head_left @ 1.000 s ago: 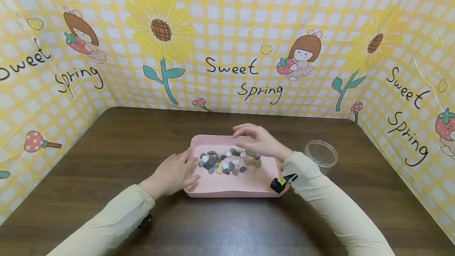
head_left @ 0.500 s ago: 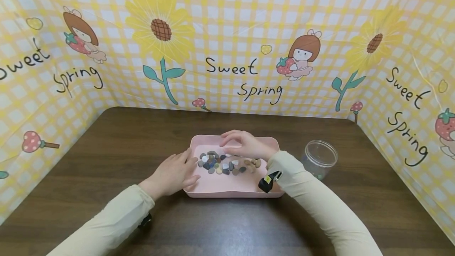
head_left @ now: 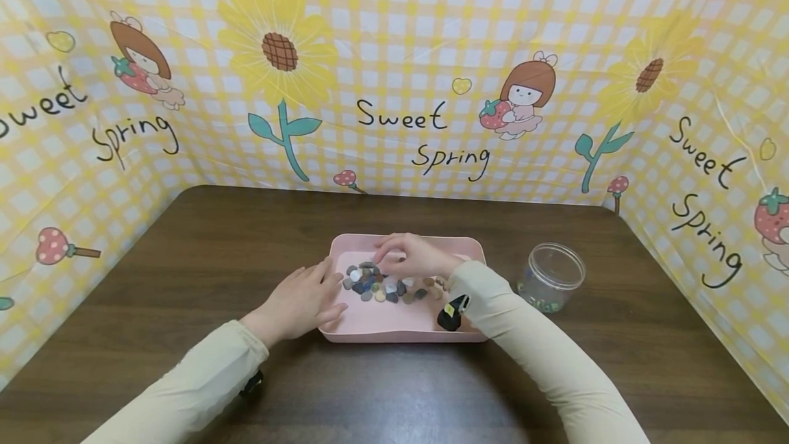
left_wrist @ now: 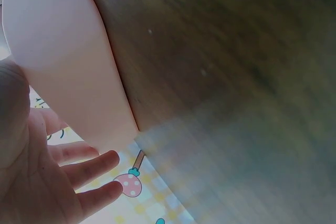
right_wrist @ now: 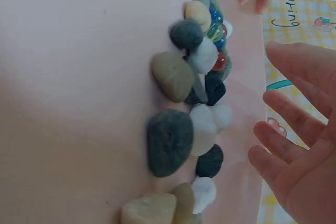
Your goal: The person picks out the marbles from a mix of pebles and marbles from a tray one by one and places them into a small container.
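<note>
A shallow pink tray [head_left: 407, 336] holds several pebbles [head_left: 392, 288] in grey, white and tan. Among them, in the right wrist view, lie glass marbles: blue and green ones, and a red marble [right_wrist: 220, 62]. My left hand [head_left: 298, 303] rests at the tray's left edge, fingers loosely extended and holding nothing; in the left wrist view they reach along the outer wall [left_wrist: 68, 61]. Over the pebbles hovers my right hand [head_left: 411, 255], bent at the fingers in the head view. Spread fingers with nothing between them show in the right wrist view.
A clear round jar [head_left: 555, 278] with some green marbles at its bottom stands on the brown table [head_left: 259, 225], right of the tray. Yellow checked cloth [head_left: 394, 40] walls off the back and both sides.
My right hand has moved left and lower, from the tray's right part to over the middle of the pebbles. More of the jar shows now. My left hand stays put.
</note>
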`<state>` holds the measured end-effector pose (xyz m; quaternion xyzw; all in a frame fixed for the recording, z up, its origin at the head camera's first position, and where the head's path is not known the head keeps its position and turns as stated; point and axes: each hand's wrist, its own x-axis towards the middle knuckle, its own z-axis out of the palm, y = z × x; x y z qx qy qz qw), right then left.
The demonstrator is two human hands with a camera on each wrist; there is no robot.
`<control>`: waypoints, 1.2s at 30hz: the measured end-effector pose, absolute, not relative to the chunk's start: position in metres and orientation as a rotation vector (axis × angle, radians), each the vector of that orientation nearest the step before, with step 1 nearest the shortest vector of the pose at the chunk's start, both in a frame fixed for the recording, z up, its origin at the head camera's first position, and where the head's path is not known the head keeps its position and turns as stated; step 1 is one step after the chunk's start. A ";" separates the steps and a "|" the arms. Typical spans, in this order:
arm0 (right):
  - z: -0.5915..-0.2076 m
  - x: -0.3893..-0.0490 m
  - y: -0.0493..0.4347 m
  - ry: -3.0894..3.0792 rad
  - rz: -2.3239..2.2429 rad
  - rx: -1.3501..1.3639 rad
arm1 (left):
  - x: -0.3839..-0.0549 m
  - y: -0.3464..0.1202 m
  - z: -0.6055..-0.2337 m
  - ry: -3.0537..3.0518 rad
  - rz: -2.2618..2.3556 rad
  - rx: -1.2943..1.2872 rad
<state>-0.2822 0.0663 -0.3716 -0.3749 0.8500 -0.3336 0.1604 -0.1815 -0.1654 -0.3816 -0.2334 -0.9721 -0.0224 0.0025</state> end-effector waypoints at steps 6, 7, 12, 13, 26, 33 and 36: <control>-0.376 -0.283 0.064 2.441 -0.918 -0.994 | -0.182 -0.165 -0.382 -3.047 -0.067 -0.740; -0.377 -0.283 0.064 2.449 -0.908 -0.997 | -0.182 -0.165 -0.382 -3.050 -0.072 -0.738; -0.381 -0.283 0.062 2.438 -0.895 -0.981 | -0.182 -0.165 -0.381 -3.041 -0.064 -0.745; -0.381 -0.283 0.061 2.436 -0.894 -0.971 | -0.183 -0.165 -0.381 -3.042 -0.066 -0.743; -0.389 -0.283 0.058 2.512 -0.783 -1.058 | -0.183 -0.165 -0.383 -3.067 -0.081 -0.734; -0.384 -0.282 0.061 2.469 -0.881 -0.987 | -0.183 -0.165 -0.384 -3.043 -0.057 -0.745; -0.378 -0.280 0.062 2.440 -0.939 -0.963 | -0.183 -0.165 -0.383 -3.036 -0.049 -0.745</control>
